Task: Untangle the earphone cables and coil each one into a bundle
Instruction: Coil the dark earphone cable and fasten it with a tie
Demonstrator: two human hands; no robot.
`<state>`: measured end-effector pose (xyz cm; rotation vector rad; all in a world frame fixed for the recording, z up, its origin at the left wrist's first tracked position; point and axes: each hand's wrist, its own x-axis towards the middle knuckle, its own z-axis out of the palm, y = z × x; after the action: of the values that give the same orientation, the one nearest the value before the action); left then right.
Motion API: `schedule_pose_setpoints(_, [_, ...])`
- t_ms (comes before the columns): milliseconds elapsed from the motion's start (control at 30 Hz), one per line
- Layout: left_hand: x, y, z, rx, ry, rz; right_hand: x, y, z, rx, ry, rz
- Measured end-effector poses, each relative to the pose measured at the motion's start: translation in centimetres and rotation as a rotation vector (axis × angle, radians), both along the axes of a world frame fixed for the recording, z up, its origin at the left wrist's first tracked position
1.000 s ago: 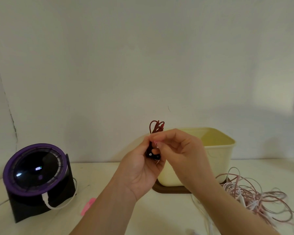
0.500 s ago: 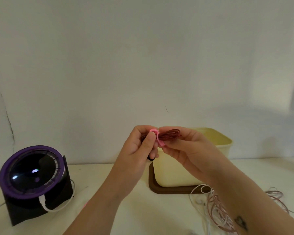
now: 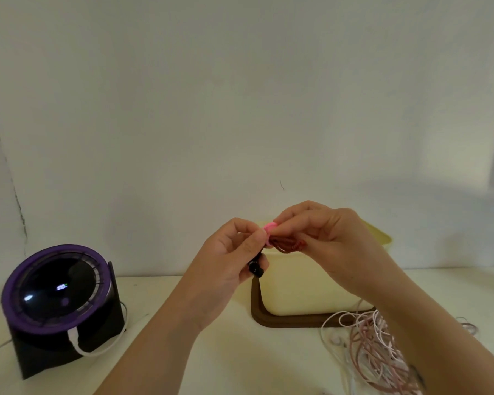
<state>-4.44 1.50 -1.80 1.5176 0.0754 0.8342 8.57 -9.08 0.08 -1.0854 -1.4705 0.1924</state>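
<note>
Progress: the red cable bundle (image 3: 290,245), bare a second ago, now wears a pink tie (image 3: 269,227) (nearly fastened, I judge); left hand (image 3: 228,260) and right hand (image 3: 334,240) both pinch it mid-air.

The red coil (image 3: 290,245), upright a second ago, now points toward frame right, a pink tie (image 3: 269,228) at its left end.

Left hand (image 3: 226,260), right hand (image 3: 325,240), bare forearms (image 3: 160,337), dark mark (image 3: 418,376) on right forearm
</note>
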Motion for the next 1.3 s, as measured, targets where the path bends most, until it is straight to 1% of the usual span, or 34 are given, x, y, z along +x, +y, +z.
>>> schedule_pose_setpoints(167, [0.1, 0.0, 0.0, 0.025, 0.013, -0.038, 0.3, -0.3, 0.2, -0.068, -0.006, -0.035])
schedule_pose_setpoints(267, [0.1, 0.0, 0.0, 0.010, 0.009, -0.019, 0.2, -0.4, 0.3, -0.126, 0.038, -0.036])
schedule_pose_setpoints(400, [-0.1, 0.1, 0.2, 0.015, 0.027, -0.009, 0.2, -0.5, 0.4, -0.182, 0.076, -0.104])
schedule_pose_setpoints(567, [-0.4, -0.1, 0.4, -0.037, 0.103, -0.067, -0.3, -0.7, 0.3, -0.188, -0.050, -0.220])
schedule_pose_setpoints(667, [-0.2, -0.5, 0.3, -0.134, 0.093, -0.112, -0.7, -0.6, 0.3, -0.155, -0.079, -0.268])
schedule_pose_setpoints(767, [0.0, -0.5, 0.2, -0.160, 0.088, -0.088, -1.0, -0.4, 0.1, -0.132, -0.131, -0.302])
schedule_pose_setpoints(867, [-0.4, 0.0, 0.3, -0.107, 0.112, -0.060, -0.6, -0.4, 0.2, -0.164, -0.099, -0.209])
schedule_pose_setpoints(967, [-0.8, 0.4, 0.4, -0.003, 0.169, -0.048, 0.0, -0.7, 0.3, -0.206, -0.042, -0.089])
schedule_pose_setpoints(1033, [-1.0, 0.4, 0.5, 0.071, 0.207, -0.043, 0.2, -0.8, 0.3, -0.228, 0.000, -0.049])
schedule_pose_setpoints(1133, [-1.3, 0.3, 0.8, 0.161, 0.244, -0.031, 0.2, -0.5, 0.1, -0.249, 0.032, -0.034])
schedule_pose_setpoints(1300, [-1.6, 0.3, 1.0, 0.291, 0.266, -0.007, 0.5, -0.3, 0.0, -0.229, 0.060, -0.112])
